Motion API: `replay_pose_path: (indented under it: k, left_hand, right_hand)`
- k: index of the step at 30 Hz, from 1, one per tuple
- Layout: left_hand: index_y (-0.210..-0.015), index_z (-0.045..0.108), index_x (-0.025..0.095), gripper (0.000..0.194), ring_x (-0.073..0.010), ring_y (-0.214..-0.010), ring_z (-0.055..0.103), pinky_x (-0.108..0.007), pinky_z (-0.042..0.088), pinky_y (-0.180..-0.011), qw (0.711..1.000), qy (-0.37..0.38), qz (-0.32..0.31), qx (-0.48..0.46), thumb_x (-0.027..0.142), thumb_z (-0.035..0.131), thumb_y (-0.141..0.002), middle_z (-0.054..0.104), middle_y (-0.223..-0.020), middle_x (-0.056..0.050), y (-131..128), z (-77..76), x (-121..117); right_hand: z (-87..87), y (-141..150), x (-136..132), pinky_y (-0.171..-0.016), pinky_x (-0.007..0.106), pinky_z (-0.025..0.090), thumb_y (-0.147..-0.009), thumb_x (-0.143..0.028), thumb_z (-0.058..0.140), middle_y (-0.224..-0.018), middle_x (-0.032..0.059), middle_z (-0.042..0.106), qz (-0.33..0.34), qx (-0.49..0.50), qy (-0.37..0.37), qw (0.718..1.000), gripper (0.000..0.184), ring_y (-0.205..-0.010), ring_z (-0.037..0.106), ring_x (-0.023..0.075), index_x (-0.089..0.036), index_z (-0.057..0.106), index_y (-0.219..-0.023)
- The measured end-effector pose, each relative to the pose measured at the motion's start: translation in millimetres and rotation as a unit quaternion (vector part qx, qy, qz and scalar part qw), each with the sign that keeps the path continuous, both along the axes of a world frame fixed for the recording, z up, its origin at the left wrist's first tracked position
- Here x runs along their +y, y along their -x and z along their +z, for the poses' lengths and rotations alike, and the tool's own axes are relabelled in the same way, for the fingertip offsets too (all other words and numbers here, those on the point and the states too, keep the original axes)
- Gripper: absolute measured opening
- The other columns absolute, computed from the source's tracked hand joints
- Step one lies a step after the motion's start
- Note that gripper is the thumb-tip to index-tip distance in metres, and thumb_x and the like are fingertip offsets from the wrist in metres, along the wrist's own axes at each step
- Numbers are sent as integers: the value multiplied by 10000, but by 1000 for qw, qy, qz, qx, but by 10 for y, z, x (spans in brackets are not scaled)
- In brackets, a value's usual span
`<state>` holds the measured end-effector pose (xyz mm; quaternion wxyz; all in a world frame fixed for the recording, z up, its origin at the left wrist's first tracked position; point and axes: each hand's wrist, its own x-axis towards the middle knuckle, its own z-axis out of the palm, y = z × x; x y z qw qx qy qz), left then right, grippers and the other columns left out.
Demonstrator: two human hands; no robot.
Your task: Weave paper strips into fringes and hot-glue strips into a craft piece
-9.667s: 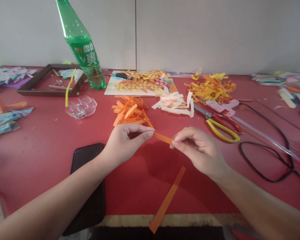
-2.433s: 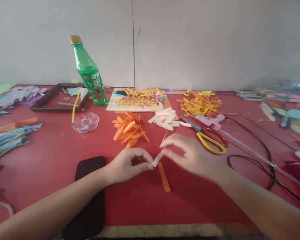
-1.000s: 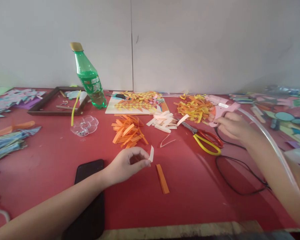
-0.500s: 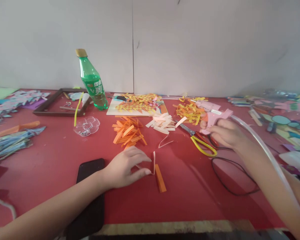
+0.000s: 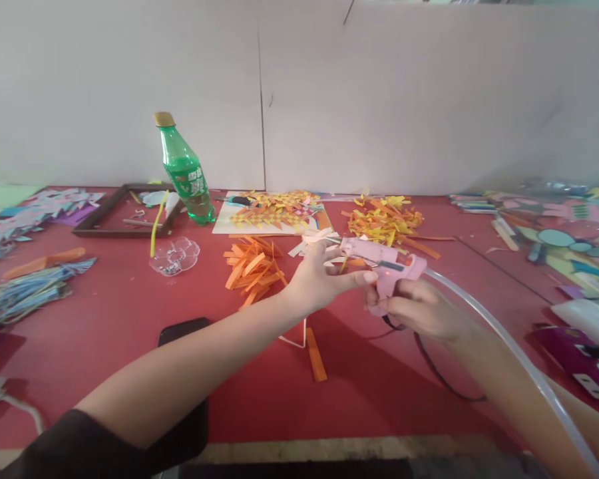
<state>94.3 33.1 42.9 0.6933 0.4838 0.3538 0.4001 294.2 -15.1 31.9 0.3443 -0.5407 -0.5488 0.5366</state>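
Note:
My right hand is wrapped round the handle of a pink glue gun, whose nozzle points left. A long clear glue stick trails from its back. My left hand is beside the front of the gun, thumb and fingers apart; whether it touches the gun I cannot tell. Beneath my left forearm stands a folded pale paper strip, partly hidden. An orange paper strip lies just right of it. Pale strips in a pile are mostly covered by my left hand. Orange strips are heaped to its left.
A green bottle stands by a dark frame and a clear bead dish. Yellow and orange scraps lie behind the gun. A black phone is under my left forearm. A black cable loops at right.
My left hand has let go of the folded pale strip and moved up right to the glue gun. My right hand picked up the gun and brought it leftward, over the scissors.

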Motion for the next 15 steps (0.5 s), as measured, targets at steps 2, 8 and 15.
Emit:
replay_pose_path:
  k: [2,8,15]
  left_hand:
    - [-1008,538,176,632,-279,-1082,653,-470,481,-982,999,24,-8,-41,313,942,-542,667,-1170,-144,-58,-25,-18]
    - [-871,649,131,355,-179,-875,707,-408,490,-984,994,59,18,-91,275,883,-646,720,-865,-37,39,-129,-93]
    - [-857,667,120,163,-128,-775,721,-367,481,-1019,973,162,29,-159,100,790,-752,733,-811,-23,73,-134,-132]
  right_hand:
    - [47,40,-38,-669,335,450,-661,-304,710,-728,26,598,24,-22,3,999,132,-707,552,189,-197,637,-682]
    - [30,-12,-109,-563,284,357,-735,-329,638,-703,0,538,70,-83,-9,994,125,-596,438,134,-208,620,-757]
    - [0,60,-85,-598,299,417,-700,-320,656,-711,7,576,51,-91,-18,994,122,-626,489,152,-205,640,-736]
